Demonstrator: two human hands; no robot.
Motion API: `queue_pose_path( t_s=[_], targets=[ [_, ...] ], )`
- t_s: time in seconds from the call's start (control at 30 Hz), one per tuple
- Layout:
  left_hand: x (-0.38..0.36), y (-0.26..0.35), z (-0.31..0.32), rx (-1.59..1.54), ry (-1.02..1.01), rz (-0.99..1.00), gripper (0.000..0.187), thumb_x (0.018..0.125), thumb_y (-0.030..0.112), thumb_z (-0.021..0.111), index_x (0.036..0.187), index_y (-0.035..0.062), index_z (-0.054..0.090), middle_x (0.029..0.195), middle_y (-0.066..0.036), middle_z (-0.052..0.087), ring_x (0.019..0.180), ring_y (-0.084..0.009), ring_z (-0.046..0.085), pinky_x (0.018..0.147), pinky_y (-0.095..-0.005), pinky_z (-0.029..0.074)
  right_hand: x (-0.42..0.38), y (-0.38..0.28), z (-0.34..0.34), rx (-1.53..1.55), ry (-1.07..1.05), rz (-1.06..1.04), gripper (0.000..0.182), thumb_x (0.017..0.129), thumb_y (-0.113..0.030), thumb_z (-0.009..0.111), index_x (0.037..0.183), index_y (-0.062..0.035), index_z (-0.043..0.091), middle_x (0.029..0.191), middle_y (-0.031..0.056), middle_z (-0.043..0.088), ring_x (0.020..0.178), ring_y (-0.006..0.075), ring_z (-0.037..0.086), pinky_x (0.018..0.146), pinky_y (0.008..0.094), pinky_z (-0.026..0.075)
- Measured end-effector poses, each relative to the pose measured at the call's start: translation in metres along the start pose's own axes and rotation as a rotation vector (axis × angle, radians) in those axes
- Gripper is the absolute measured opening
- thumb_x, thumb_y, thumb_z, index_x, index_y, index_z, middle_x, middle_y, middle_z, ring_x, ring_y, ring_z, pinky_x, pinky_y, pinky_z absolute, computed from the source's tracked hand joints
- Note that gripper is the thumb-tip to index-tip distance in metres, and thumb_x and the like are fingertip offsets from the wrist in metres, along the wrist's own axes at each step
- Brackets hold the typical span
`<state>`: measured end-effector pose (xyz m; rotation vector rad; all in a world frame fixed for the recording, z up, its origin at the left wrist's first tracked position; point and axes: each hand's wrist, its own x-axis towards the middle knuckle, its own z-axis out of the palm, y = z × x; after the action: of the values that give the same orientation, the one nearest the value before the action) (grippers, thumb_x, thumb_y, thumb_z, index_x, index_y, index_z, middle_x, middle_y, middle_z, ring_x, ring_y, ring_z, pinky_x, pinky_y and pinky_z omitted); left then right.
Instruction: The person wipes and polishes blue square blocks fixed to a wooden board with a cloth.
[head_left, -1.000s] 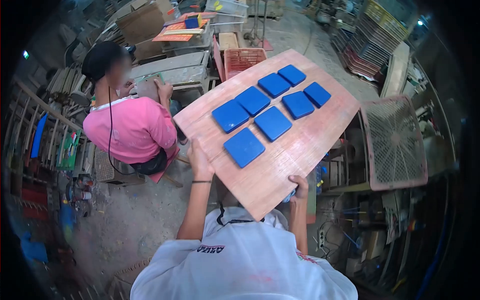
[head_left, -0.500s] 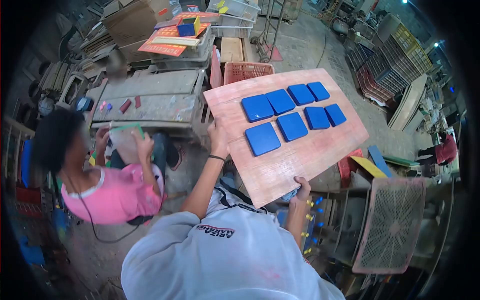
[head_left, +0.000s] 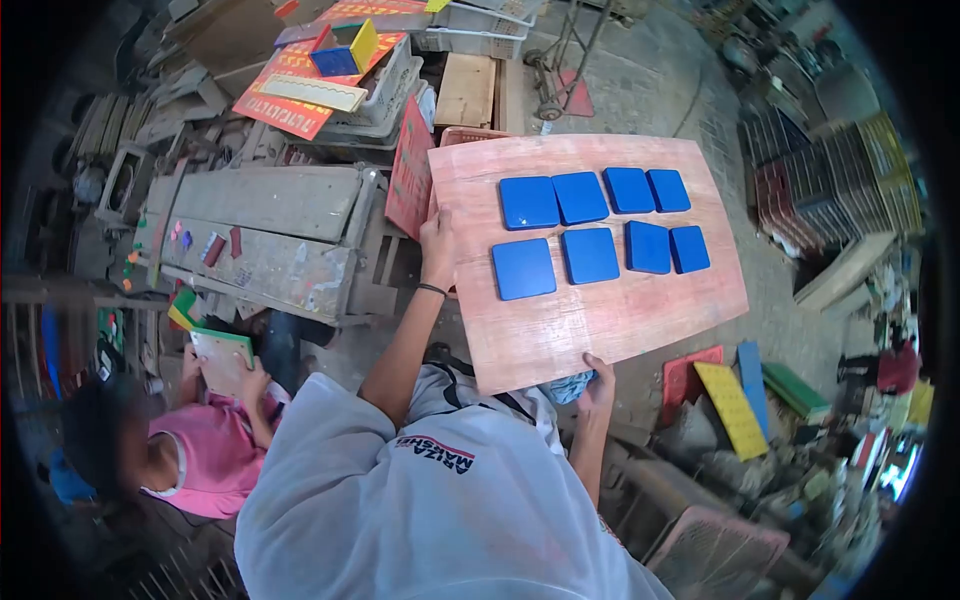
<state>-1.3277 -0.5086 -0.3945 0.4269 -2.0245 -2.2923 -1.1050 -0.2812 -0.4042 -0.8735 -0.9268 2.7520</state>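
Note:
I carry a reddish wooden board (head_left: 600, 320) flat in front of me. Several blue square tiles (head_left: 590, 255) lie on it in two rows. My left hand (head_left: 438, 245) grips the board's left edge, with a thin band on that wrist. My right hand (head_left: 598, 378) holds the board's near edge, fingers curled over the top and a blue cloth (head_left: 568, 387) just below it.
A grey workbench (head_left: 270, 225) stands to the left. Crates hold red and yellow boards (head_left: 310, 85) at the back. A seated person in pink (head_left: 190, 450) holds a green-edged panel at lower left. Coloured panels (head_left: 740, 400) lie on the floor at right; stacked crates (head_left: 850, 180) stand beyond.
I have turned to the right with the board. The seated person and the workbench have slid down and left in view. The mesh crate has dropped toward the bottom. Both hands keep their grip.

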Motion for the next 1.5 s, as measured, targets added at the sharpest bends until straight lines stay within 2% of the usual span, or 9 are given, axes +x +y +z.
queue_pose_path(
  t_s=[0.37,0.53,0.6,0.73,0.93,1.13,1.27,1.33,1.5],
  targets=[
    [0.032,-0.04,0.122,-0.119,0.731,-0.25,0.026,0.089,0.022,0.044,0.081,0.0012,0.058,0.055,0.008,0.037,0.046,-0.0026,0.033,0.039,-0.0225,0.024,0.254,-0.169,0.002,-0.444,-0.143,0.486,0.044,0.072,0.001,0.059,0.113,0.0022,0.044,0.099,0.0134,0.057,0.09,0.0243,0.058,0.08,0.0348,0.047],
    [0.026,-0.091,0.146,-0.345,1.07,0.019,0.032,0.091,0.028,0.037,0.089,0.0019,0.055,0.056,0.004,0.042,0.048,-0.007,0.04,0.044,-0.0255,0.034,0.319,-0.196,0.025,-0.55,-0.266,0.604,0.056,0.069,0.007,0.059,0.121,0.0024,0.038,0.109,0.0152,0.053,0.1,0.0251,0.053,0.085,0.0337,0.044],
    [0.002,-0.109,0.159,-0.397,1.047,-0.362,0.032,0.091,0.029,0.037,0.085,0.0021,0.054,0.061,0.002,0.044,0.054,-0.0085,0.044,0.05,-0.0266,0.038,0.347,-0.204,0.016,-0.588,-0.347,0.692,0.057,0.069,0.007,0.058,0.122,0.0028,0.037,0.108,0.0149,0.053,0.099,0.0239,0.054,0.085,0.0337,0.044],
    [-0.001,-0.147,0.192,-0.352,1.298,-0.324,0.04,0.092,0.032,0.037,0.09,-0.0045,0.055,0.079,-0.006,0.053,0.073,-0.0118,0.048,0.065,-0.0281,0.04,0.435,-0.2,0.018,-0.762,-0.426,0.865,0.057,0.068,0.006,0.058,0.121,0.0027,0.038,0.107,0.0146,0.054,0.096,0.0238,0.056,0.083,0.0335,0.046],
    [0.038,-0.217,0.283,-0.62,1.668,-0.16,0.033,0.093,0.03,0.032,0.073,0.0094,0.048,0.067,0.002,0.049,0.059,-0.008,0.048,0.052,-0.0242,0.041,0.587,-0.174,0.03,-0.893,-0.609,1.035,0.057,0.067,0.007,0.06,0.119,0.0012,0.039,0.1,0.0108,0.057,0.085,0.0189,0.058,0.075,0.0282,0.047],
    [0.052,-0.306,0.325,-0.647,1.86,-0.302,0.035,0.093,0.034,0.031,0.067,0.0143,0.044,0.057,0.007,0.04,0.045,-0.0046,0.038,0.04,-0.0201,0.03,0.682,-0.132,0.013,-1.106,-0.694,1.279,0.066,0.064,0.004,0.063,0.124,0.002,0.036,0.114,0.0112,0.052,0.105,0.0196,0.05,0.09,0.0307,0.04],
    [0.054,-0.336,0.335,-0.544,1.863,-0.532,0.041,0.093,0.036,0.031,0.08,0.0039,0.052,0.069,0.002,0.047,0.059,-0.0085,0.045,0.052,-0.0241,0.038,0.71,-0.094,-0.008,-1.076,-0.736,1.338,0.067,0.064,0.005,0.063,0.125,0.0024,0.035,0.115,0.0115,0.05,0.106,0.0192,0.049,0.091,0.0309,0.039],
    [0.063,-0.365,0.335,-0.652,1.989,-0.284,0.039,0.093,0.037,0.032,0.066,0.0104,0.043,0.057,0.005,0.04,0.047,-0.0073,0.036,0.041,-0.0233,0.027,0.726,-0.079,-0.015,-1.112,-0.757,1.34,0.068,0.064,0.005,0.063,0.126,0.0023,0.035,0.116,0.0114,0.05,0.105,0.0188,0.049,0.091,0.0307,0.039],
    [0.073,-0.41,0.345,-0.609,1.896,-0.412,0.043,0.093,0.036,0.031,0.06,0.01,0.041,0.054,0.0,0.044,0.046,-0.01,0.04,0.04,-0.0251,0.031,0.755,-0.062,-0.027,-1.295,-0.848,1.337,0.062,0.068,0.002,0.064,0.124,0.0016,0.037,0.113,0.0099,0.053,0.101,0.0169,0.052,0.087,0.0283,0.042]
  ],
)
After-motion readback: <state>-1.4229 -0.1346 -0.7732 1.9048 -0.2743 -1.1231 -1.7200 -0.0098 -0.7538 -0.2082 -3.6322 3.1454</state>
